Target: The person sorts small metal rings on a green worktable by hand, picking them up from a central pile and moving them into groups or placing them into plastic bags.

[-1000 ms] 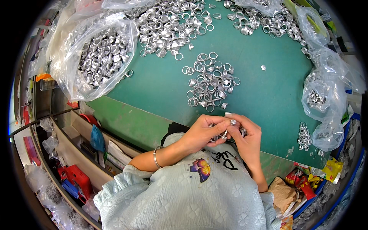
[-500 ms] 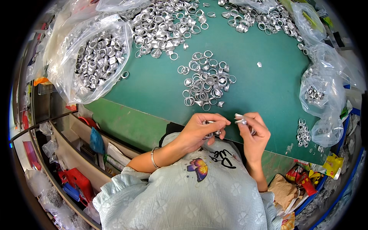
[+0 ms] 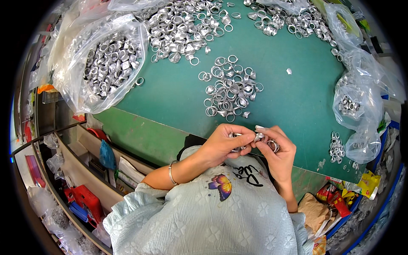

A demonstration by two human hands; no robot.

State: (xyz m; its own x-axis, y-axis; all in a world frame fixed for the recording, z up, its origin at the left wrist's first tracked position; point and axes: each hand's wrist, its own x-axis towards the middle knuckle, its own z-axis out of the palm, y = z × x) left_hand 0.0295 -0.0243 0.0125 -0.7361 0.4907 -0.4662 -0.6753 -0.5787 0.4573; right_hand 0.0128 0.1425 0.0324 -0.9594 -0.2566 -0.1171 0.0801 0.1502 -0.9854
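Observation:
My left hand [image 3: 227, 143] is closed around several silver-coloured metal rings, which show between its curled fingers. In my right hand [image 3: 278, 148], a ring [image 3: 258, 137] is pinched at the fingertips, close against my left thumb and forefinger. More rings [image 3: 273, 145] sit in the curled fingers of that hand. Just beyond both hands, a small pile of silver rings [image 3: 229, 90] lies on the green tabletop [image 3: 170, 91]. Whether both hands touch the pinched ring is hard to make out.
A clear plastic bag of rings [image 3: 111, 68] stands at the left. Larger ring heaps [image 3: 182, 27] cover the far side. At the right lie crumpled plastic bags [image 3: 363, 97] and a small ring cluster [image 3: 336, 148]. An open drawer [image 3: 91, 157] sits at lower left.
My right hand has moved left, bringing its pinched ring up to my left fingertips. The left hand has stayed nearly in place.

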